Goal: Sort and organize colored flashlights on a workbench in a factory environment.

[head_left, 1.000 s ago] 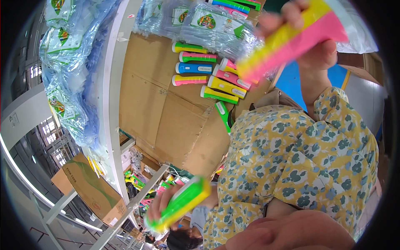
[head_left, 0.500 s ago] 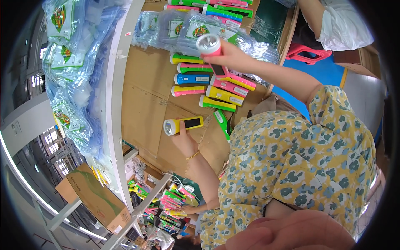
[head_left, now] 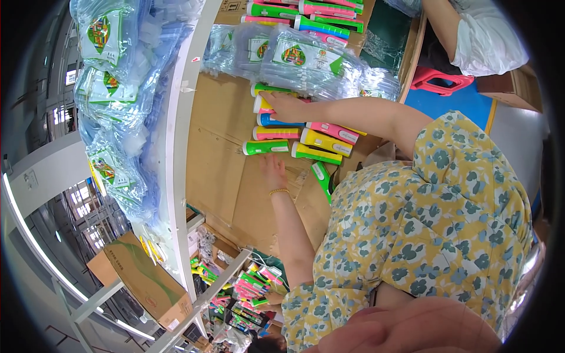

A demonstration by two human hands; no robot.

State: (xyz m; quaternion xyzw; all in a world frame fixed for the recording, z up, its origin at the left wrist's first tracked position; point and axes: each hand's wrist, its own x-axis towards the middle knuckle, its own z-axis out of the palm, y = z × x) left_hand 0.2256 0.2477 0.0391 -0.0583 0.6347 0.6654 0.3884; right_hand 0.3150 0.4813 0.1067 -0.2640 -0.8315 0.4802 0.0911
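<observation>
Several two-coloured flashlights lie in rows on the cardboard-covered table. My right hand (head_left: 285,107) reaches over the left row. Its fingers and thumb straddle a yellow-and-pink flashlight (head_left: 263,105) near its white head, and the hand hides the rest of it. Just below, a blue flashlight (head_left: 271,120) and a pink-and-yellow flashlight (head_left: 276,133) lie side by side. My left hand (head_left: 274,170), with a gold bracelet at the wrist, is held open with fingers apart. Its fingertips are close beside a green flashlight (head_left: 266,147) at the row's near end, and it holds nothing.
Clear plastic packages (head_left: 306,62) with printed cards lie across the table beyond the flashlights. More flashlights (head_left: 326,9) lie behind them. A white frame bar (head_left: 179,117) borders the left side, with further packages (head_left: 109,88) heaped outside it. A co-worker's arm (head_left: 441,23) shows at upper right.
My left hand has let go of its yellow flashlight, and a green one now lies by its fingers. My right hand, earlier raised with a pink flashlight, has come down onto the row.
</observation>
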